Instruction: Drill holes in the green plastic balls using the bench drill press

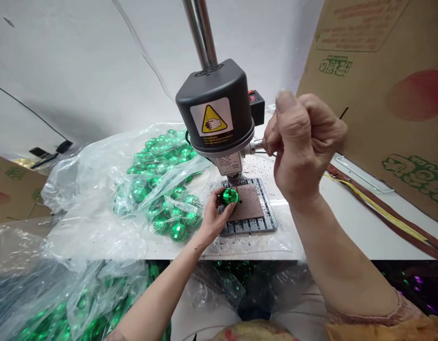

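Note:
Between the thumb and fingers of my left hand (216, 215) is a shiny green faceted ball (229, 195). It rests over a brownish board (252, 203) on the slotted metal base (270, 220) of a small drill press (215, 109), directly beneath the chuck (234, 178). Any bit is hidden by the ball or too small to see. My right hand (304, 137) is closed around the feed handle at the right side of the press head; only the handle's metal stem (256, 144) shows.
Many green balls (162, 151) lie in a clear plastic bag (87, 166) left of the press. Dark crumbs surround the base. A cardboard box (375, 85) stands at right, near a brown and yellow strap (378, 203). More bagged green balls (73, 312) sit below the table edge.

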The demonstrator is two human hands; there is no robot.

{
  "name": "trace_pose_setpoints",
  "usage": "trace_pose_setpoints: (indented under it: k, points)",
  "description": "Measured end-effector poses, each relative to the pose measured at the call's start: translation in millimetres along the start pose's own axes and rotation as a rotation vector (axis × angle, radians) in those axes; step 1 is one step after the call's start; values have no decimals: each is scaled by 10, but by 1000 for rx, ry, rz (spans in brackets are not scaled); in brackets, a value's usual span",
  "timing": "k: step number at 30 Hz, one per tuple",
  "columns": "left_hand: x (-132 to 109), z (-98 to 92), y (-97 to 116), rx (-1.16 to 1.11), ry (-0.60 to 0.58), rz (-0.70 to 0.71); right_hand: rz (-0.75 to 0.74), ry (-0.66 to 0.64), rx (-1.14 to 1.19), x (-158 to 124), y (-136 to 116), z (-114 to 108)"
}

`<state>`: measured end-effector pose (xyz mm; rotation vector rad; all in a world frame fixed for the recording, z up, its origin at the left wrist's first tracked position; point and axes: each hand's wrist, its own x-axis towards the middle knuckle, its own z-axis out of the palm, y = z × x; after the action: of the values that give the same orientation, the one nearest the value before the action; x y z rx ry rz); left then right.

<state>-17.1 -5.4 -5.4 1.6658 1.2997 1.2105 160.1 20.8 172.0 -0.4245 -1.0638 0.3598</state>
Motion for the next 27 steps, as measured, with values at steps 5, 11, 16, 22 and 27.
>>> trace_pose_setpoints:
  k: [5, 11, 16, 22, 27]
  points:
    - [75, -17, -31, 115, -54, 21, -10, -10, -4, -5, 7, -12]
    - [77, 41, 7, 165, -37, 58, -23, 3, 37, -2, -11, 10]
    - [80, 132, 36, 218, -4, 57, 11, -1, 27, 64, -35, 53]
    - [56, 234, 75, 260, 20, 77, 62, -39, 15, 172, -27, 66]
    - [43, 248, 97, 209, 28, 49, 17, -30, 24, 89, -27, 42]
